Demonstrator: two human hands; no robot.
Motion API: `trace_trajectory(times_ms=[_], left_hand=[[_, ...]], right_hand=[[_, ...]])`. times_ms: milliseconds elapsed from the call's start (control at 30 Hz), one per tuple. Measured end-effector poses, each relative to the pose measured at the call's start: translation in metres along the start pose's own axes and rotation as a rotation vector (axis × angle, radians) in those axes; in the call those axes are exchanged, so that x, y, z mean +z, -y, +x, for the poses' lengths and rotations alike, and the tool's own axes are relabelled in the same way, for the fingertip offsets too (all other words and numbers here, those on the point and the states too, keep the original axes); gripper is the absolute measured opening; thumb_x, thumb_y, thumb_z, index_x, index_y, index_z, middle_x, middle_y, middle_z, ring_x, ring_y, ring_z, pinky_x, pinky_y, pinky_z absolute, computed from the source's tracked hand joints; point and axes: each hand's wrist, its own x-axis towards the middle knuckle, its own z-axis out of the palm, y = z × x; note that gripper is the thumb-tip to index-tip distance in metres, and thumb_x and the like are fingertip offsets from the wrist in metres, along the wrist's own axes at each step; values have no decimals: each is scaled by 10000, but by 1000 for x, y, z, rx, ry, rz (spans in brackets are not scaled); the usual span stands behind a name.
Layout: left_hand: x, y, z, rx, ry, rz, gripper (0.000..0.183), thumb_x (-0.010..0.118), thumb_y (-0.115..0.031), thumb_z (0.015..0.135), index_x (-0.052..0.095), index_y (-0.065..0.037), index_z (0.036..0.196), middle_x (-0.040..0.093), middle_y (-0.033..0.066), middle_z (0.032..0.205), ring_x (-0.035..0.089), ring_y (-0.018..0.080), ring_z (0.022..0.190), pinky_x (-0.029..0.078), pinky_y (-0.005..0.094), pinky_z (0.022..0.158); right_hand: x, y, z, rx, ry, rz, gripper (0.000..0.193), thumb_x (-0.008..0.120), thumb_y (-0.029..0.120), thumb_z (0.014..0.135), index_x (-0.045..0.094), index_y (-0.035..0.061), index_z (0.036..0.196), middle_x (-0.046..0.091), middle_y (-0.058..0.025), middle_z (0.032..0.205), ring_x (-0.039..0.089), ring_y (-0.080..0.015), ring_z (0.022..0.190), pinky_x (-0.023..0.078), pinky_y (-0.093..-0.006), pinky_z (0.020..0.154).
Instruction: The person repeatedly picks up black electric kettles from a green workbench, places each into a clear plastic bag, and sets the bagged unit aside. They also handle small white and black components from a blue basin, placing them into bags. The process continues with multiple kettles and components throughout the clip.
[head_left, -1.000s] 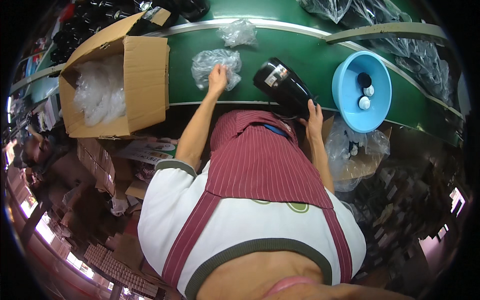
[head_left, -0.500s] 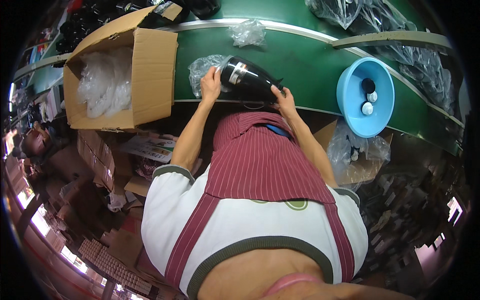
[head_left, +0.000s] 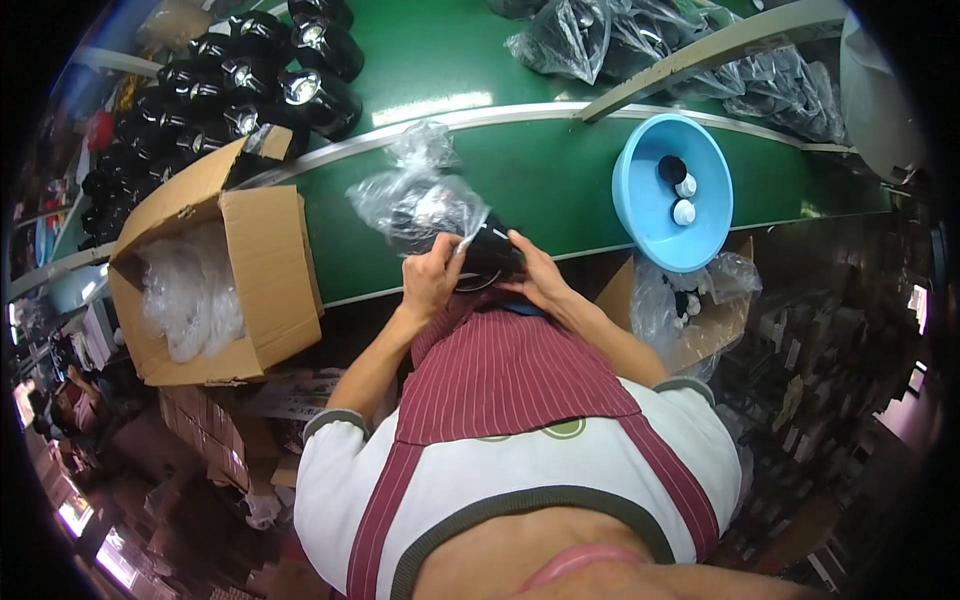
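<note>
A glossy black jug (head_left: 492,247) lies tilted at the near edge of the green work surface, its far left part inside a clear plastic bag (head_left: 412,207). Closed fingers of my left hand (head_left: 432,276) pinch the bag's edge against the jug's side. My right hand (head_left: 540,273) grips the jug's uncovered end, thumb on top and fingers curled beneath. The bag hides some of the jug's shape, and my hands cover part of its near end. Another crumpled clear bag (head_left: 424,146) lies just beyond.
To the left, an open cardboard box (head_left: 272,250) holds clear plastic bags. Several black jugs (head_left: 318,100) stand at the far left. A blue basin (head_left: 628,190) with small black and white parts sits at right, near a metal bar (head_left: 690,62) and bagged dark items (head_left: 780,95).
The jug has gone into the bag at its left end and come nearer my body. My left hand moved down onto the bag's edge. The view has shifted too.
</note>
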Motion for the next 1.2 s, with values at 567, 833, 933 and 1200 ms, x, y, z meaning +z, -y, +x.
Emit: trace_trajectory(times_ms=[567,833,933,1200], left_hand=[[63,51,173,64,-181,301,283,720,-215,899,654,-119,1157,641,145,1183,598,341,1129,515,430,876],[24,156,131,-750,456,870,656,738,-526,804,660,-117,1310,476,150,1512,322,369,1471,143,698,1179],[-32,132,130,-802,427,1066,722,733,-576,792,648,-89,1320,401,254,1552,255,449,1492,97,719,1171],[-22,192,232,-532,-708,-12,668,810,-501,837,518,39,1101,582,177,1040,561,293,952,469,429,877]], right_hand=[[92,289,135,-1468,-664,-1196,712,842,433,769,563,244,1397,547,-223,1236,554,-407,1178,438,-523,1012],[157,397,220,-835,-762,-1889,808,666,602,870,365,312,1561,443,-339,1458,371,-507,1392,171,-808,1071],[148,388,225,-926,-833,-1875,874,633,641,877,331,226,1585,420,-354,1473,327,-534,1412,98,-823,1077],[8,257,96,-1715,-707,-1371,600,663,367,941,515,56,1433,434,-204,1509,325,-391,1450,149,-598,1193]])
